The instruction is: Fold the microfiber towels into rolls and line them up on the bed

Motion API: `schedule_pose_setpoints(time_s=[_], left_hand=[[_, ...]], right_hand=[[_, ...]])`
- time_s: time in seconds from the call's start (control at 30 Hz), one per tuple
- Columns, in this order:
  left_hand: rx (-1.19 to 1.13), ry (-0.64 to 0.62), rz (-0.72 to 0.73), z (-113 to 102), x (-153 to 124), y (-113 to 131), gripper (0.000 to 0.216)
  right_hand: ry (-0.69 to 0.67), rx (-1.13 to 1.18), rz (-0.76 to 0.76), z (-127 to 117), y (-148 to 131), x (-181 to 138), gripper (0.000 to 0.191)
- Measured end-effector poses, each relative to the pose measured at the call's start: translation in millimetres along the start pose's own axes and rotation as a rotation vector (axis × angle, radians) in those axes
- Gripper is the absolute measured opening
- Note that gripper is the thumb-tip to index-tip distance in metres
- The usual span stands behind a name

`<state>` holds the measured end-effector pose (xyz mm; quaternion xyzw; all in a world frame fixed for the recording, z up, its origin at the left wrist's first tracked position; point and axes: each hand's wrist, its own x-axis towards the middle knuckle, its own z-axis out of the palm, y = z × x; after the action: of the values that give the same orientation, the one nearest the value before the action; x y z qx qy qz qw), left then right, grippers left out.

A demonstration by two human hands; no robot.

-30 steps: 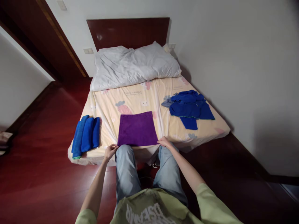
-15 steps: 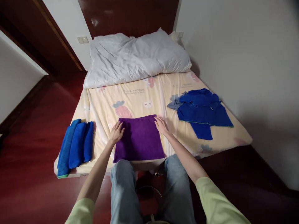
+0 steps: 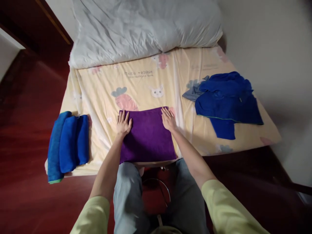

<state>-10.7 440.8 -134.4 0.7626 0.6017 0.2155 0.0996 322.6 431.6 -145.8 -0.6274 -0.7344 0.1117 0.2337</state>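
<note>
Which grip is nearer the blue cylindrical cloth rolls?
Left. The left grip lies at the far-left corner of the purple rectangular cloth, right of the blue rolls; the right grip lies at its far-right corner, farther from them.

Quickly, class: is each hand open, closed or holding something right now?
Left hand: open, laid on the purple cloth near its far left corner.
Right hand: open, laid on the cloth near its far right corner.

Covered and Cropped

At centre, the left hand (image 3: 124,123) and right hand (image 3: 169,119) cover parts of the purple towel (image 3: 147,139). The top edge crops the white quilt (image 3: 146,29), the bottom edge both pale-green sleeves (image 3: 226,203). At right, blue garments (image 3: 226,99) partly cover a grey-blue cloth (image 3: 191,94). Fine print (image 3: 141,75), upper centre, is unreadably blurred.
</note>
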Motion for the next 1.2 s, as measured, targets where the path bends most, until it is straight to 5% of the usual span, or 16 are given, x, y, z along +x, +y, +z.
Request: schedule_pose_setpoints(time_s=[0.57,0.73,0.83,1.0,1.2], left_hand=[[-0.006,0.013,-0.022,6.8,3.5,-3.9,0.063],[0.007,0.023,-0.016,-12.7,-13.4,-1.4,0.064],[0.027,-0.037,0.103,-33.2,-56.4,1.6,0.063],[0.008,-0.368,0.459,-50.5,-134.8,-2.2,0.060],[0.024,-0.457,0.529,-61.2,-146.0,-21.2,0.070]], right_hand=[[-0.038,-0.093,0.036,5.1,5.9,7.6,0.059],[-0.045,-0.093,0.088,-19.5,-13.2,7.6,0.061],[-0.005,-0.097,-0.069,-42.3,-44.0,-28.3,0.062],[-0.101,-0.077,-0.239,-41.7,-84.2,-132.1,0.062],[-0.150,-0.080,-0.189,-28.1,-83.2,-175.4,0.060]])
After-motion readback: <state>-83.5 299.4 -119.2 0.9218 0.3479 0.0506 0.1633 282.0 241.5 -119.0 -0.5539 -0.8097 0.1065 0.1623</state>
